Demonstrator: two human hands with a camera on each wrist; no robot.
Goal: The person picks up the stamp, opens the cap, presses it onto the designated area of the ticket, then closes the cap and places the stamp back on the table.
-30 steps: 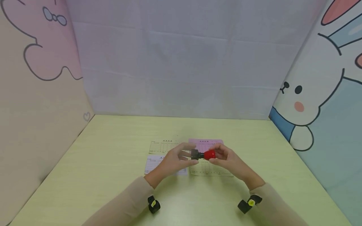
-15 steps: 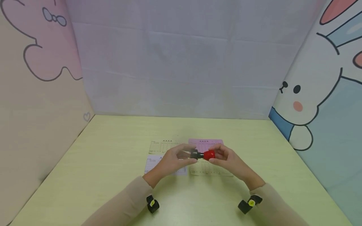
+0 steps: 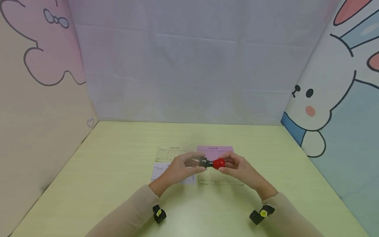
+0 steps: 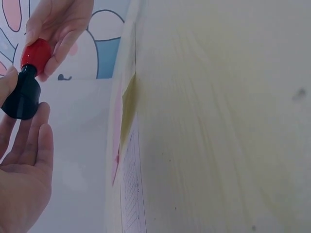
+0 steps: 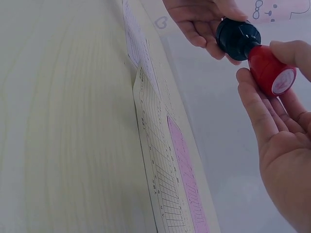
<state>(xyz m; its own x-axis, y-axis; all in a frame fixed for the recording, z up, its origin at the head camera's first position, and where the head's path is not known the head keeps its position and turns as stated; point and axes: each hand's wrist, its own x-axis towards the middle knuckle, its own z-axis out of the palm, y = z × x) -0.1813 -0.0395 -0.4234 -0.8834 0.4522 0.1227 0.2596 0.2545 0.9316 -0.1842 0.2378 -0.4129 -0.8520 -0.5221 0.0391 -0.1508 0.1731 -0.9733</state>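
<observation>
Stamp (image 5: 256, 57) w/ pale end disc (image 5: 283, 81), R-wrist view only.

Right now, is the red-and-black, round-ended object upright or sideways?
Sideways: in the head view, the object runs across from the left hand at its black end to the right hand at its red end.

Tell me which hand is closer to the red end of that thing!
The right. The right hand holds the red end itself, between thumb and fingers. The left hand is farther off, holding the dark end opposite.
</observation>
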